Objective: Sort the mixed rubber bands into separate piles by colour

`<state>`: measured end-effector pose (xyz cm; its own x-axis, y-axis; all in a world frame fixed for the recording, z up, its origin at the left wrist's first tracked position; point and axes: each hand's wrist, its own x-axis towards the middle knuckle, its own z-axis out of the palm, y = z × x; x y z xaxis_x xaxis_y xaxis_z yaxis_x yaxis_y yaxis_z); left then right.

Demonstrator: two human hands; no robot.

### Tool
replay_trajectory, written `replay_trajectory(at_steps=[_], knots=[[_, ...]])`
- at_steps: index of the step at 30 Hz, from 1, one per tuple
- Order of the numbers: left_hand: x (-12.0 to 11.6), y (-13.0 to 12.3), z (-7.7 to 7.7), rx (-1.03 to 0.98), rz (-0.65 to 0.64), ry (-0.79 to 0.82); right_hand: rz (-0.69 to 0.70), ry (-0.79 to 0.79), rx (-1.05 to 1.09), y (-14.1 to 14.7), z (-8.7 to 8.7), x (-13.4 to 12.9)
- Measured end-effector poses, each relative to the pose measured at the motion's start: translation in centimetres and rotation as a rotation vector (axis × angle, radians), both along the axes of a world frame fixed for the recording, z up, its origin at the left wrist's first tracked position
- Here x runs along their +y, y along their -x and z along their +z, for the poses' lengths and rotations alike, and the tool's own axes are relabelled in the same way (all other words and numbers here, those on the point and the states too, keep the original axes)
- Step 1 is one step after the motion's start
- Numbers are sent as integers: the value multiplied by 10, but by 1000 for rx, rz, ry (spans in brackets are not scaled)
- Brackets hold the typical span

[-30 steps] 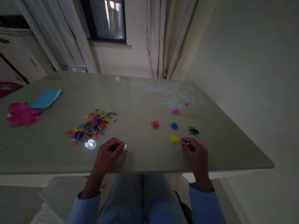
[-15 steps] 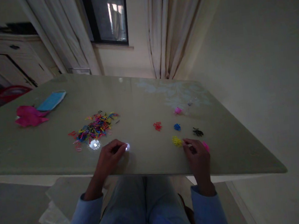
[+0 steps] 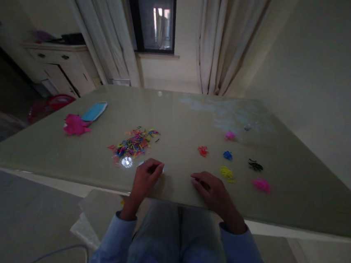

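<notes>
My left hand [image 3: 148, 176] is over the front of the table, its thumb and forefinger pinched together; whatever they hold is too small or hidden to make out. Just beyond it lies a mixed heap of small colourful rubber bands [image 3: 135, 144]. My right hand [image 3: 210, 189] rests low near the table's front edge, fingers bent and tips close together, with nothing I can make out between them. To its right sit small sorted piles: yellow bands [image 3: 227, 173], red bands [image 3: 202, 150], blue bands [image 3: 227, 155], black bands [image 3: 255, 165] and pink bands [image 3: 262, 185].
Another pink bunch [image 3: 229, 135] and a small clear piece [image 3: 247, 127] lie farther back on the table [image 3: 174, 119]. At the far left are a crumpled pink item [image 3: 76, 124] and a blue face mask [image 3: 95, 111]. A wall borders the right side.
My right hand has moved left, away from the yellow pile, uncovering the pink pile. My left hand keeps its pinch near the mixed heap. The view has turned left.
</notes>
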<state>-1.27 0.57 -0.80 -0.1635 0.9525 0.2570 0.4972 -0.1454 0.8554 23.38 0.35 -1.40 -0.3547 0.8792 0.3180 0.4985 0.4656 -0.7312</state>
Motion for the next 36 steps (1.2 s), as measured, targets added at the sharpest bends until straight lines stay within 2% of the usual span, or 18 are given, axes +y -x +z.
replay_trajectory(at_steps=[5,9,12,16,21,23,25,28,30,32,36], knots=[[16,10,-1,276,164,-19,-12,36,88,-10,1,-2],[34,31,4,475,219,87,18,57,101,-12,0,-2],[43,44,12,578,222,170,23,69,96,-12,-1,-2],[48,46,21,686,155,252,22,74,103,-13,-2,-2],[52,46,19,737,157,262,22,77,114,-12,-1,-3],[51,46,19,671,165,221,25,76,121,-12,0,-3],[46,42,22,501,167,134,24,77,130,-12,0,-3],[30,25,33,32,90,81,22,85,133,-13,-2,-3],[16,7,43,-337,-33,169,24,92,134,-12,-3,-3],[4,-13,52,-572,-140,236,26,91,139,-12,-2,-4],[-7,-49,65,-734,-238,300,30,79,150,-10,0,-4]])
